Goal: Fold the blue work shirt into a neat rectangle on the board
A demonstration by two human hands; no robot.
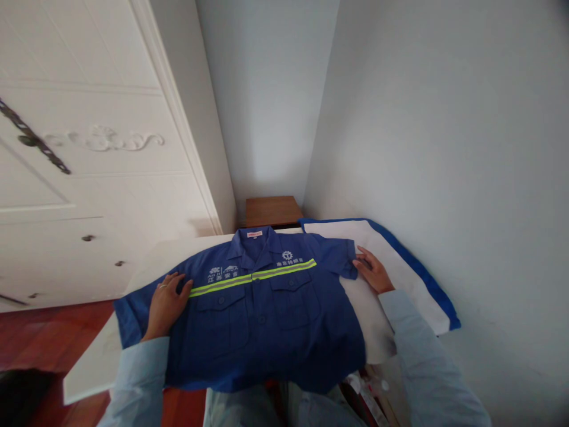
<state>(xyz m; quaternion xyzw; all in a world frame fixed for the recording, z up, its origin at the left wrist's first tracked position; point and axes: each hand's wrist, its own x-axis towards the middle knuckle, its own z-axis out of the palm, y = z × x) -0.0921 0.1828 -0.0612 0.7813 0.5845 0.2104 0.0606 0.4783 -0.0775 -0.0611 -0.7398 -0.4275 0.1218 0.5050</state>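
A dark blue short-sleeved work shirt (pixel 262 335) is spread front side up, its collar at the far end. It has a yellow-and-grey reflective stripe, white printed lettering and two buttoned chest pockets. My left hand (pixel 166 299) rests on the shirt near the left-side sleeve, fingers slightly bent and apart, a ring on one finger. At the cuff of the other sleeve, my right hand (pixel 373 270) touches the cloth edge with its fingers apart. The shirt's lower edge hangs over the near side of the white table (pixel 89 365).
A white cloth with blue edging (pixel 402 270) lies along the right wall. Behind the table is a brown wooden piece of furniture (pixel 272 209). A white cabinet (pixel 102 196) stands at left over a reddish floor (pixel 48 332). Assorted items (pixel 371 394) are below right.
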